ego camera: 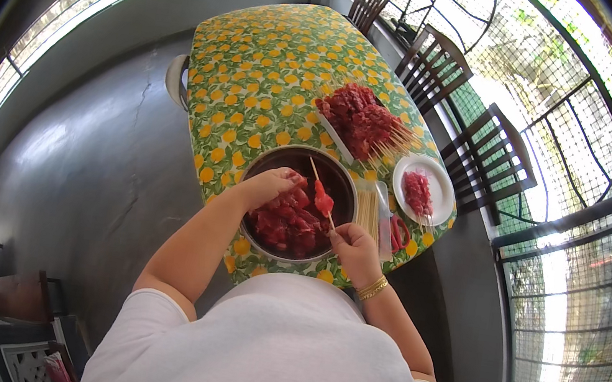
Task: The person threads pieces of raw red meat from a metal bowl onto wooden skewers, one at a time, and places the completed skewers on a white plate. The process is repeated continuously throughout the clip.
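Observation:
My right hand (357,250) pinches the lower end of a bamboo skewer (315,168), tilted over a round metal pot (251,169). A small lump of raw red meat (323,198) is threaded around the skewer's middle, with bare stick showing on both sides. Over the left part of the pot, my left hand (267,187) has its fingertips closed on a piece of raw meat (300,185); part of the grip is hidden. Beneath both hands lies a heap of cut raw meat (289,226) inside the pot.
Right of the pot lie a clear plastic pack of bamboo skewers (368,213) and red-handled scissors (400,234). A white plate (443,194) holds skewered meat (417,193). Beyond, a tray (336,136) carries piled meat skewers (359,118). Wooden chairs (435,69) line the lemon-print tablecloth's (252,68) right side.

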The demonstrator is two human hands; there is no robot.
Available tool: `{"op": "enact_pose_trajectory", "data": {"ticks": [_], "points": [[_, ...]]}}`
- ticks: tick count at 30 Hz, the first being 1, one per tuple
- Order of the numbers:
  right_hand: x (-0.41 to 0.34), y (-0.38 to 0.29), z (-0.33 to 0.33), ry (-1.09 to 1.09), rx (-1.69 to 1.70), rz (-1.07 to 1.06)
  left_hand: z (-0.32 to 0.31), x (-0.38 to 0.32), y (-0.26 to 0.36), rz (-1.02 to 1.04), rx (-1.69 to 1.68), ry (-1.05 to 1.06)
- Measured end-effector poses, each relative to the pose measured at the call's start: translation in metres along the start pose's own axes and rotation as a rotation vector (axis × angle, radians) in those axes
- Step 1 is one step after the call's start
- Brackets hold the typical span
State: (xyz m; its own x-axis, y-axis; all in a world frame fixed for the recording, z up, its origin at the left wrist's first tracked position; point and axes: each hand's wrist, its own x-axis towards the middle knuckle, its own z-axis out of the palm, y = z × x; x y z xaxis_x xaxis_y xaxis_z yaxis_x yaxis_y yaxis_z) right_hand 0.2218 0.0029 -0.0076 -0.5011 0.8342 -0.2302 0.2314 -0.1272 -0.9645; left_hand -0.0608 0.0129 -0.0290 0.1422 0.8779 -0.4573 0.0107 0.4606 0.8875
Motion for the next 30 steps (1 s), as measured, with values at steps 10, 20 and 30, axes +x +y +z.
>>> {"op": "enact_pose_trajectory", "data": {"ticks": [10, 20, 30], "points": [[-0.01, -0.006, 0.026, -0.078, -0.275, -0.135, -0.003, -0.013, -0.037, 0.18, -0.929, 0.094], [-0.016, 0.001, 0.015, 0.015, -0.309, -0.229, 0.011, -0.001, -0.042, 0.173, -0.617, 0.245], [-0.018, 0.004, 0.009, 0.035, -0.24, -0.207, 0.021, -0.031, -0.036, 0.421, 1.197, 0.506]]}}
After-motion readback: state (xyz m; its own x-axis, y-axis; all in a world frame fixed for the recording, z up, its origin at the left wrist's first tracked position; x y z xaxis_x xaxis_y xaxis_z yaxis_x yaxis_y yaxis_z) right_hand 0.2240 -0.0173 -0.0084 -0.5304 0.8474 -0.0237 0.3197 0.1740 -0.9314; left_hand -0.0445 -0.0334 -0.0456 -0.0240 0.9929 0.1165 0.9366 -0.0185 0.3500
